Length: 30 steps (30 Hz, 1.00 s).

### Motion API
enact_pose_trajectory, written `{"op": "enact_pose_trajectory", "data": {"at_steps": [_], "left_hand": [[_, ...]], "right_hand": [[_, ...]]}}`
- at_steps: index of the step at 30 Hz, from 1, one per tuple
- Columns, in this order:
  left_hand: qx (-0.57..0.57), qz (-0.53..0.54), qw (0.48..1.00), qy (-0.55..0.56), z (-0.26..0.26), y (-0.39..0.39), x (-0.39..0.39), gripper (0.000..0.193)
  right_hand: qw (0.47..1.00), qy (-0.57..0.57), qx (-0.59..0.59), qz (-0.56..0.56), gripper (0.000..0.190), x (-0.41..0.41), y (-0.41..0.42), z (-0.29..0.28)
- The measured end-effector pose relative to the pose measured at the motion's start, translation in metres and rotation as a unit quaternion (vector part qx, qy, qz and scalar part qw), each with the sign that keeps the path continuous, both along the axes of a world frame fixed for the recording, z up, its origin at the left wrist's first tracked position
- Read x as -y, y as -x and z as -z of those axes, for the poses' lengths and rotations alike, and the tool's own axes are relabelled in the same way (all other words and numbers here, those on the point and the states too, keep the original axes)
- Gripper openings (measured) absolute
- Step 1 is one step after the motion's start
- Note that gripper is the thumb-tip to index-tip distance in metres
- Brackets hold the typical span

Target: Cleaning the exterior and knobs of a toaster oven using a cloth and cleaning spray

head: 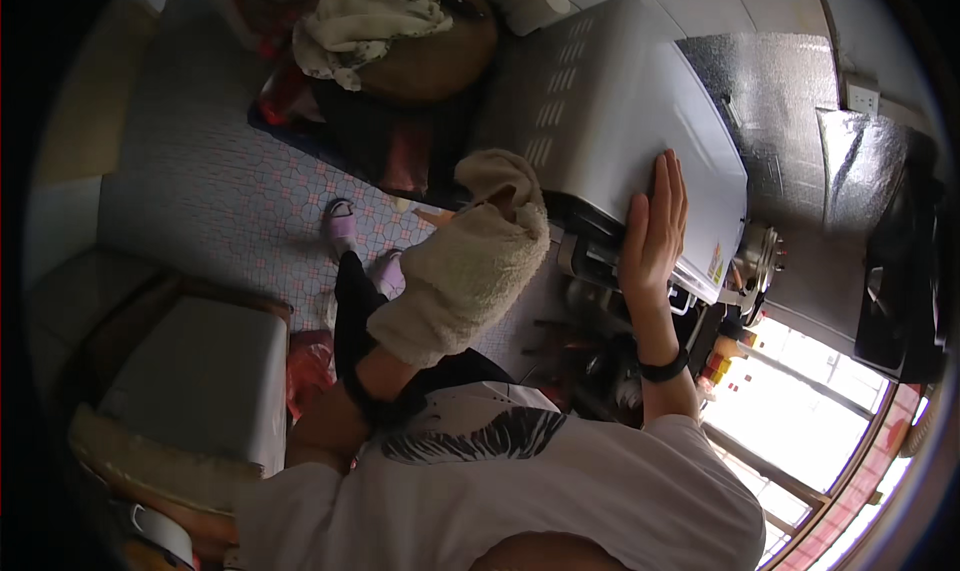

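My left hand (491,241) is covered by a cream terry cloth (465,278) that wraps it down to the wrist; its fingers are hidden. The cloth's folded upper end is beside the vented side of a silver metal appliance (622,113), perhaps a countertop oven. Flat against that appliance's smooth casing lies my right hand (660,226), fingers extended and close together, thumb slightly apart, holding nothing. Dark bands circle both wrists.
A round wooden board (442,60) bears a crumpled patterned cloth (367,23) and a black-handled knife (456,0). A metal pot (757,259) stands beyond the appliance. A white-topped bin or cabinet (202,376) is at lower left, and a red bag (309,368) lies near my legs.
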<state>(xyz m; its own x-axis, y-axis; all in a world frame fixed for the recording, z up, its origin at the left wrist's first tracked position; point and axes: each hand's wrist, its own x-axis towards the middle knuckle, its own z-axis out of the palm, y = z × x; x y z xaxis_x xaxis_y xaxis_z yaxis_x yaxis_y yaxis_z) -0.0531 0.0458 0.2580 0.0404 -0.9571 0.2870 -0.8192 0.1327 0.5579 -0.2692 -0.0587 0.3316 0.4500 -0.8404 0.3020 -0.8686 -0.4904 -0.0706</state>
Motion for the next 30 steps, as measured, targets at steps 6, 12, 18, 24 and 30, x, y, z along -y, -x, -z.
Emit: {"op": "enact_pose_trajectory", "data": {"at_steps": [6, 12, 18, 24, 30], "left_hand": [[0.054, 0.046, 0.996, -0.048, 0.034, -0.013, 0.081, 0.021], [0.058, -0.016, 0.997, -0.051, 0.063, -0.014, 0.126, 0.031], [0.101, 0.012, 0.993, -0.054, 0.076, -0.015, 0.079, 0.027], [0.249, 0.024, 0.968, 0.001, 0.087, -0.023, 0.113, 0.021], [-0.040, -0.023, 0.995, -0.087, 0.091, -0.013, 0.207, 0.022]], "right_hand": [[1.000, -0.010, -0.014, 0.005, 0.054, -0.003, -0.004, -0.005], [1.000, -0.027, -0.004, 0.003, 0.054, -0.002, -0.004, -0.003], [0.999, -0.039, -0.016, 0.005, 0.056, 0.002, -0.004, -0.004], [0.998, -0.048, -0.031, 0.020, 0.058, 0.000, -0.010, -0.008], [0.995, -0.083, -0.019, 0.047, 0.063, -0.004, -0.007, -0.010]]}}
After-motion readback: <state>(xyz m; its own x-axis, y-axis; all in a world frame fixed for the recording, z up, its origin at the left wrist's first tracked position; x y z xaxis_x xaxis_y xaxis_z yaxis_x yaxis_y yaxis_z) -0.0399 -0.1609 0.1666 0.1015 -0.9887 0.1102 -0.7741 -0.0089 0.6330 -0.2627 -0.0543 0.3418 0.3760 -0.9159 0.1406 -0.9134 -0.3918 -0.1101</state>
